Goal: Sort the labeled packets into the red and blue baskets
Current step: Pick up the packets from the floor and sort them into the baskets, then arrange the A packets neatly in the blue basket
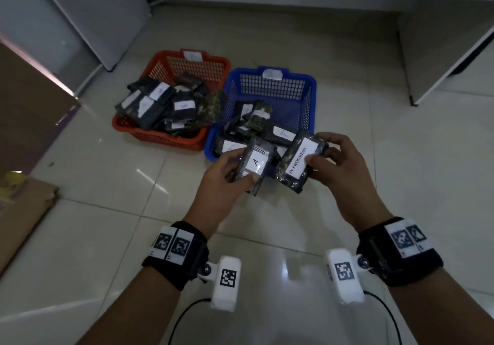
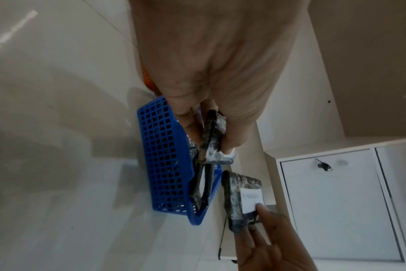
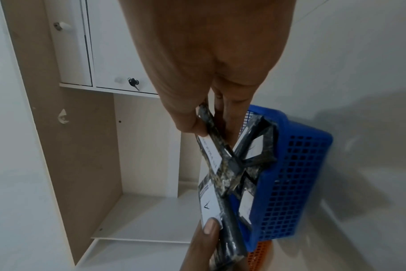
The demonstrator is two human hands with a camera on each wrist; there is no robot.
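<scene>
Packets: "A" pkt (image 1: 256, 163) in left hand (image 1: 224, 181), "IN PROGRESS" pkt (image 1: 300, 161) in right hand (image 1: 337, 168).

The packet (image 1: 256, 164) in the left hand (image 1: 224, 181) reads "A"; the packet just right of it (image 1: 300, 161) reads "IN PROGRESS". The blue basket (image 1: 311, 99) tag reads "A".

The floor (image 1: 267, 237) was pale glossy tile with thin grout lines. A red basket (image 1: 160, 137) and a blue basket (image 1: 311, 99) stood directly on it, side by side and touching, both holding dark labelled packets. Flattened brown cardboard (image 1: 24, 219) lay on the tiles at the left. White furniture (image 1: 441, 58) stood at the right.
</scene>
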